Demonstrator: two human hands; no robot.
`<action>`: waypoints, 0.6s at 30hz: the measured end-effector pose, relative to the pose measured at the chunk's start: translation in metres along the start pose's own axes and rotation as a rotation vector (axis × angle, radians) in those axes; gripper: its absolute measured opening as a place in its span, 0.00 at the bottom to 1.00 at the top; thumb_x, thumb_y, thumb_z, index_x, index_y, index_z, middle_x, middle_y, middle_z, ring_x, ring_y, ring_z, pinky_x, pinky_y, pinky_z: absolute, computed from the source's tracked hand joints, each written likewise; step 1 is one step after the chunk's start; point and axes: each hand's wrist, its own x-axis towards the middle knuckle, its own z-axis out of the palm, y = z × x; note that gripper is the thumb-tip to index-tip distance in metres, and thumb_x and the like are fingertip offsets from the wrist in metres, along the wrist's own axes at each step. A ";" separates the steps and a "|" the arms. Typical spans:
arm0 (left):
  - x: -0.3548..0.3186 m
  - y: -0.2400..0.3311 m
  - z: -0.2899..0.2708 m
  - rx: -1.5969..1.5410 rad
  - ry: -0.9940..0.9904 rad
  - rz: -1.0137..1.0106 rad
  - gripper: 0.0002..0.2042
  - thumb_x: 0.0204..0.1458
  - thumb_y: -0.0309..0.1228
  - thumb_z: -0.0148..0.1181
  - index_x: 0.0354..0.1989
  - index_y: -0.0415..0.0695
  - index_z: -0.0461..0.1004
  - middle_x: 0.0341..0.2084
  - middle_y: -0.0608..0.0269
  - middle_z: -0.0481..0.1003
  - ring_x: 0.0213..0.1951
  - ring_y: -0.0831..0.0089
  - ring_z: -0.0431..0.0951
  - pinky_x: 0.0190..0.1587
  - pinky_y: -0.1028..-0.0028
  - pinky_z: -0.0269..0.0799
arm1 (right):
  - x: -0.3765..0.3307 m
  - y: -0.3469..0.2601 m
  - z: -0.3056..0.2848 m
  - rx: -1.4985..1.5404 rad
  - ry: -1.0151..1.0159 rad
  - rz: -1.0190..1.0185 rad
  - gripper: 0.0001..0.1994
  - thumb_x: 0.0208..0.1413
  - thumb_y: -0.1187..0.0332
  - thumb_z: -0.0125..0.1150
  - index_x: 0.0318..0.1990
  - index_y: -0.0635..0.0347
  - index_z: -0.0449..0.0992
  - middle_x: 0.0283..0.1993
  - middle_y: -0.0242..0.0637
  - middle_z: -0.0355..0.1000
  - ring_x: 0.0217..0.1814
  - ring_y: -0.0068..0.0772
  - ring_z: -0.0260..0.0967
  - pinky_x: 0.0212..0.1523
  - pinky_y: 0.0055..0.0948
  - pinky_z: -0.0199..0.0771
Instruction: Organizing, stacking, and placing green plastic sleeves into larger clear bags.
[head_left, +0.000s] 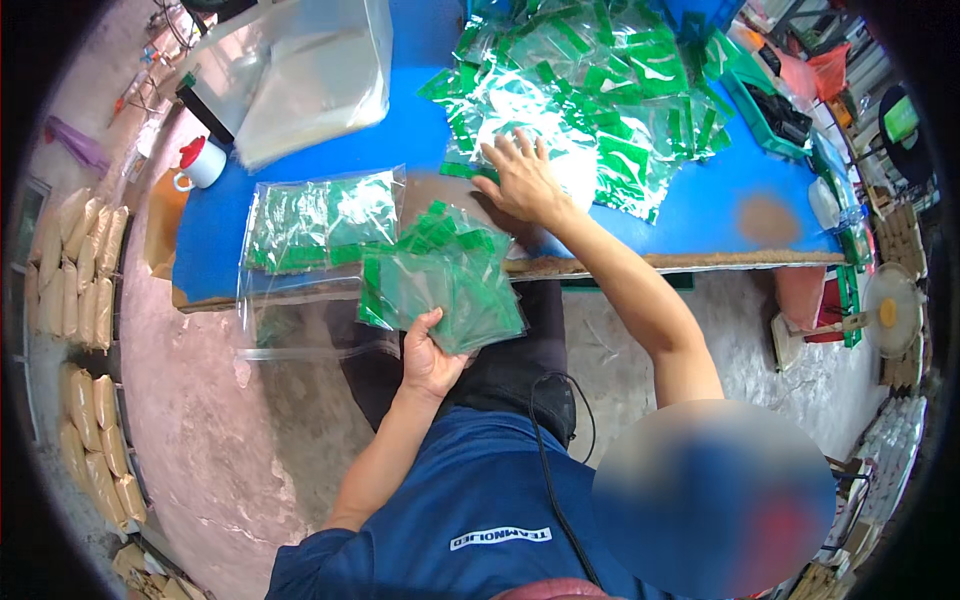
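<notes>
Holding a fanned stack of small clear bags (445, 285) with green strips, the left hand (432, 358) has its fingers clamped under the bottom edge, just past the near edge of the blue bench (700, 200); the bags look thin and slippery, so I think some could slide out and drop to the floor; the right hand (522, 178) lies flat, fingers spread apart, on the loose pile of bags (590, 90) at the far side; that pile could scatter.
</notes>
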 end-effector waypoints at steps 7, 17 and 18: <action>0.001 0.010 -0.005 0.096 0.046 0.056 0.25 0.53 0.30 0.58 0.62 0.41 0.65 0.55 0.54 0.73 0.58 0.55 0.73 0.63 0.49 0.66 | -0.049 0.000 -0.036 0.644 -0.373 -0.147 0.14 0.56 0.77 0.54 0.50 0.60 0.72 0.61 0.41 0.71 0.71 0.48 0.60 0.70 0.55 0.55; -0.003 0.022 -0.016 0.163 0.014 0.089 0.26 0.50 0.26 0.59 0.61 0.40 0.67 0.53 0.54 0.75 0.56 0.56 0.75 0.61 0.53 0.71 | -0.054 -0.030 -0.032 0.886 -0.232 0.253 0.06 0.54 0.75 0.46 0.31 0.66 0.70 0.27 0.38 0.70 0.31 0.28 0.68 0.35 0.31 0.68; -0.003 0.023 -0.016 0.173 0.015 0.080 0.26 0.50 0.26 0.59 0.61 0.40 0.67 0.53 0.54 0.75 0.56 0.56 0.75 0.61 0.53 0.71 | -0.052 -0.030 -0.031 0.887 -0.223 0.263 0.06 0.54 0.75 0.46 0.31 0.66 0.70 0.27 0.38 0.70 0.31 0.28 0.68 0.35 0.31 0.68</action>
